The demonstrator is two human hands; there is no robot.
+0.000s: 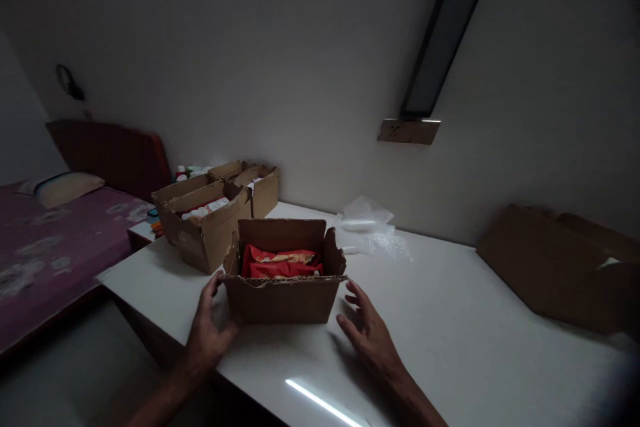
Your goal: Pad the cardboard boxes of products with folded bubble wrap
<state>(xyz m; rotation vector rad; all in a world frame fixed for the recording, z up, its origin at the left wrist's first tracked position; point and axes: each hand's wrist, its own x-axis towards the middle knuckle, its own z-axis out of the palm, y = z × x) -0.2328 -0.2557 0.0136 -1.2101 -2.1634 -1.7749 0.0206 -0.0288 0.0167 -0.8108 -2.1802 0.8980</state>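
open box (281,301) upright on white table (450,327), between the two hands. red packets (283,269) lie inside it. left hand (209,332) open, thumb apart from fingers, fingertips at the box's left side; contact hard to tell. right hand (369,328) open, fingers loosely curved, just beside the box's right side. beyond left hand: more cardboard boxes (220,240). beyond right hand: bubble wrap (373,235). well to its right: large brown carton (545,267).
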